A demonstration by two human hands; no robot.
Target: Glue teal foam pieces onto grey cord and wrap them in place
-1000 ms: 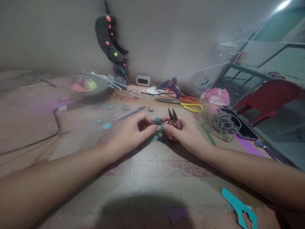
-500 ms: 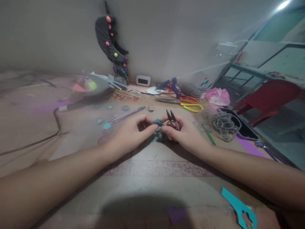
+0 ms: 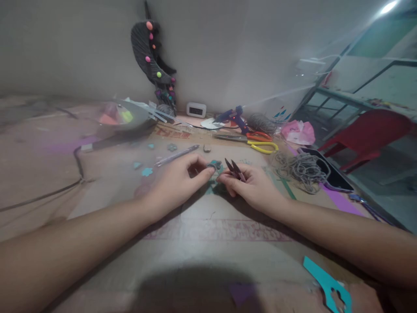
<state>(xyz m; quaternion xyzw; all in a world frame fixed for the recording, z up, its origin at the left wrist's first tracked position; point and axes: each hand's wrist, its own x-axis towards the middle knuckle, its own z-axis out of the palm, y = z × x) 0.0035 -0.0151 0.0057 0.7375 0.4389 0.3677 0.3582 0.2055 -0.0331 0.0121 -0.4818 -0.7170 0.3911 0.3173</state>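
Note:
My left hand (image 3: 177, 178) is closed, its thumb and forefinger pinching a small teal flower (image 3: 215, 164) with grey yarn on it. Close by on the right, my right hand (image 3: 256, 182) keeps small dark thread snips (image 3: 235, 169) in its grip, blades pointing up and away. The right thumb and forefinger are also pinched together near the flower; any yarn end between them is too small to make out. Teal patches show on the table just below the fingers. To the left lie a loose blue flower cutout (image 3: 147, 172) and a pen (image 3: 177, 155).
Yellow-handled scissors (image 3: 260, 145), a blue glue gun (image 3: 235, 116) and a white clock (image 3: 196, 110) sit toward the wall. Tangled grey yarn (image 3: 302, 171) lies by a phone (image 3: 339, 178) at right. A cut teal sheet (image 3: 327, 282) is near the front. A decorated dark crescent (image 3: 143, 52) hangs behind.
My right fingers have drawn slightly away from the flower, and the snips have tilted left. More of the teal flower shows. My left hand has stayed nearly still.

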